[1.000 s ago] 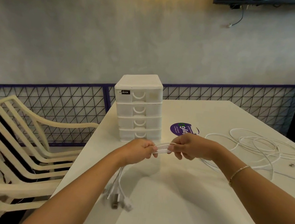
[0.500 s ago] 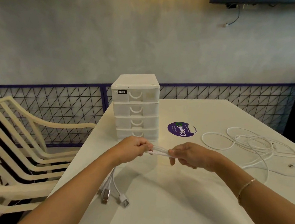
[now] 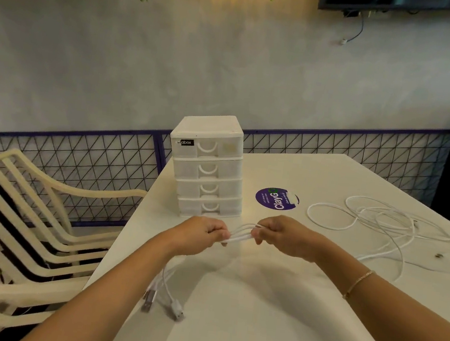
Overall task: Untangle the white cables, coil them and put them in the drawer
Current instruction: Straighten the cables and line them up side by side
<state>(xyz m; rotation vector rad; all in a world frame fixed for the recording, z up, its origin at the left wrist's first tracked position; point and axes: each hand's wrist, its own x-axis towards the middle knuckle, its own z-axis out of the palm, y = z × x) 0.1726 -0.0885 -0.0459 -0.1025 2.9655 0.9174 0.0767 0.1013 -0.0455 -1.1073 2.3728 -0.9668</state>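
— White tabletop, grey wall behind. Where's the cable?

— Folded white cable bundle stretched between both hands above the table. Left hand grips one end, fingers curled; right hand pinches the other.

— Plugs?

— Dangling below the left hand. Loose tangled white cables lie right; four-drawer white plastic cabinet, drawers closed, stands just beyond.

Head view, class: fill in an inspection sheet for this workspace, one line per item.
Surface: white table, purple round sticker on it.
Job's things: white drawer unit, four drawers, all closed.
Clutter: nothing seen.
Grippers: left hand and right hand each grip the folded cable bundle between them.
Cables: bundle's plug ends hang below the left hand; loose white cables lie tangled at right.
Surroundings: cream slatted chair, mesh fence, grey wall.
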